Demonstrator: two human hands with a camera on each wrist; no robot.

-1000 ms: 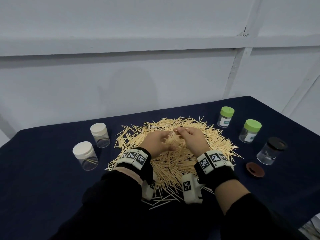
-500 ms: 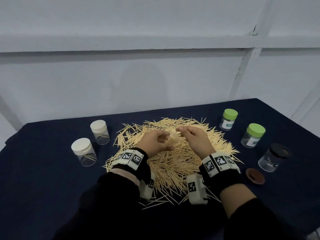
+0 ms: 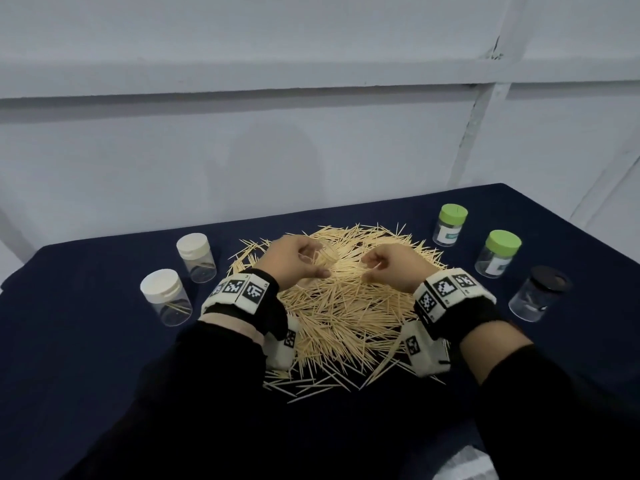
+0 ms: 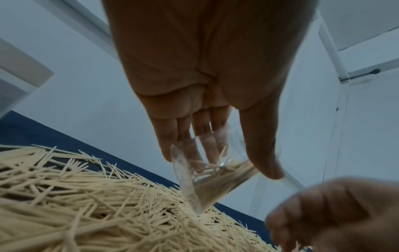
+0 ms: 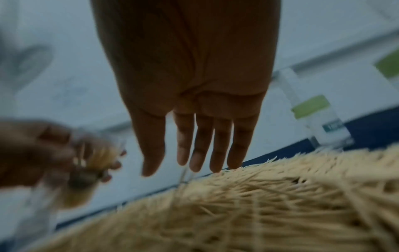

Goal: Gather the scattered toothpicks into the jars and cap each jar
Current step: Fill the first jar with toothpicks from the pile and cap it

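While over toothpicks, left hand around jar

I am looking at what seems a staged recording room, not a home or kitchen. The worktop is wearing a plain dark blue cloth, and behind it bare pale wall panels with flat battens are closing off the view. On both wrists I am seeing bands printed with square black-and-white tracking markers, which are pointing to a data-collection setup.
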